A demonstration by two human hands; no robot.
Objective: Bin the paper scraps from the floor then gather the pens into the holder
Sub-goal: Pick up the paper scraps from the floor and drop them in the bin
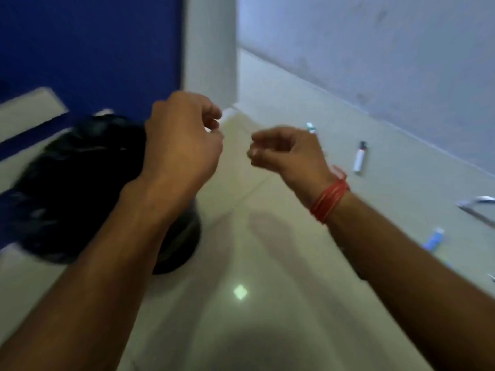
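Note:
A bin lined with a black bag stands on the floor at the left. My left hand hangs beside its right rim with the fingers loosely curled. A pale speck shows at the fingertips, too blurred to tell whether it is a scrap. My right hand, with red threads on the wrist, is level with it, fingers curled in and nothing visible in them. On the floor to the right lie a white marker with a black cap, a small greenish pen and a blue pen.
A blue wall and a white pillar stand behind the bin, and a pale wall runs along the right. A metal object lies near the right edge. A small pale square shows on the tiles, either a scrap or a reflection.

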